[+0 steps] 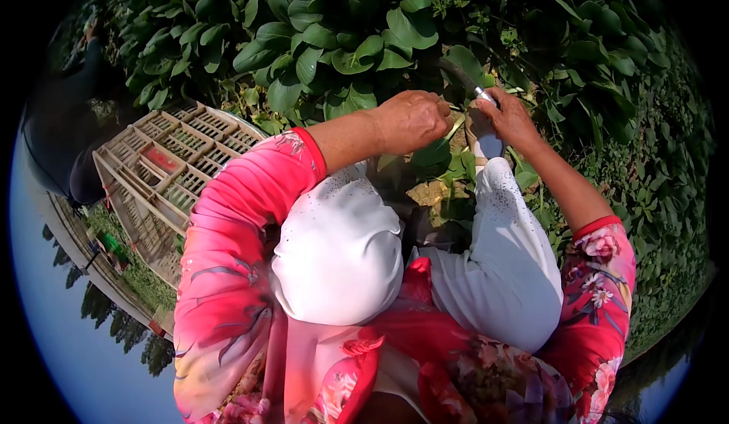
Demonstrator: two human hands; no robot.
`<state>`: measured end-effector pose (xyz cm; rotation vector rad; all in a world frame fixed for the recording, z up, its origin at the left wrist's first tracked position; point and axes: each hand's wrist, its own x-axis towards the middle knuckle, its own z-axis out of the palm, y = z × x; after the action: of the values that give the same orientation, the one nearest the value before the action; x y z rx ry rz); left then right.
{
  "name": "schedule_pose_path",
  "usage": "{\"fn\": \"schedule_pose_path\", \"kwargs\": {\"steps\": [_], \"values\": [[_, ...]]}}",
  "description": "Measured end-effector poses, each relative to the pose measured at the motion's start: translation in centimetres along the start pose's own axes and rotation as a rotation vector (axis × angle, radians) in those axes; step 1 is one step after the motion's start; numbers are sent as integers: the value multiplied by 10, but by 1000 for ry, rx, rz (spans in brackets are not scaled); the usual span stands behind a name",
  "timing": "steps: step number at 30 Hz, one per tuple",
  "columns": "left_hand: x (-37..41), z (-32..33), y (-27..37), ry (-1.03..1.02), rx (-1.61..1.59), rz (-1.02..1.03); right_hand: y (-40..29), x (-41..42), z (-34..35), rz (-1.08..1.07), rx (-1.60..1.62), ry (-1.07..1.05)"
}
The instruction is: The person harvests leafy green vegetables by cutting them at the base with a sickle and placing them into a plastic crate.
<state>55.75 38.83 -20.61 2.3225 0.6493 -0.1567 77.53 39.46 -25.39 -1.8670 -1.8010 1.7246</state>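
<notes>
My right hand (511, 119) grips the handle of a sickle (460, 74). Its dark, slightly curved blade points up and left into the leaves, beyond a shiny metal ferrule. To the left, my left hand (414, 121) is curled, knuckles up, close to the ground. Its fingertips are hidden, so I cannot tell whether anything is in them. A pale green stem (455, 127) shows just right of this hand, with a broad leaf (431, 155) below it. Dense leafy green vegetables (353, 42) stand in front of both hands.
Slatted plastic crates (171, 156) stand at my left. Beyond them a person in dark clothing (68, 122) bends over the plants. My shoe (472, 125) is beside the right hand. Low weeds (638, 167) grow at right, and bare soil (430, 194) shows between my legs.
</notes>
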Motion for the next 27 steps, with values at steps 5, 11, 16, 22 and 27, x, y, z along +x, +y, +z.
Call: {"fn": "schedule_pose_path", "kwargs": {"steps": [5,11,16,22,27], "values": [[32,1,-36,190,50,-375,0,49,30,-208,-63,80],[-17,-4,-105,459,328,-753,-12,64,67,-243,55,221],[-20,3,-98,461,399,-853,-27,70,77,-325,119,271],[-42,30,-106,347,439,-874,-17,100,87,-206,-23,170],[-45,41,-95,427,431,-857,-8,102,85,-212,-7,189]]}}
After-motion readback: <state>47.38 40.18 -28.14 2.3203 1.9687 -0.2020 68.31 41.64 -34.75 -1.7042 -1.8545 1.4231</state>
